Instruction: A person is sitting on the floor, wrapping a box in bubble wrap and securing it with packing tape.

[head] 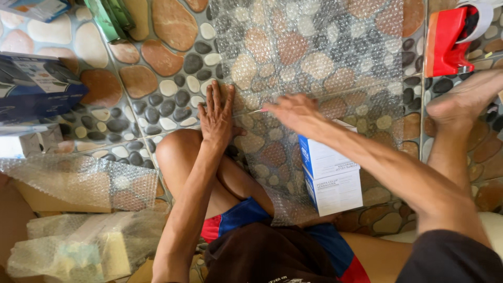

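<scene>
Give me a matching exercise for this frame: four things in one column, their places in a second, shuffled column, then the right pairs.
Things:
1. red tape dispenser
2. white and blue cardboard box
3. left hand
4. dark blue box

Places:
A. flat on the edge of the clear bubble wrap sheet, fingers spread
B. top right corner, above a bare foot
C. left edge, on the pebble-patterned floor
D. beneath the right forearm, on the bubble wrap's near end

Pairs: 1-B, 2-D, 3-A, 4-C
</scene>
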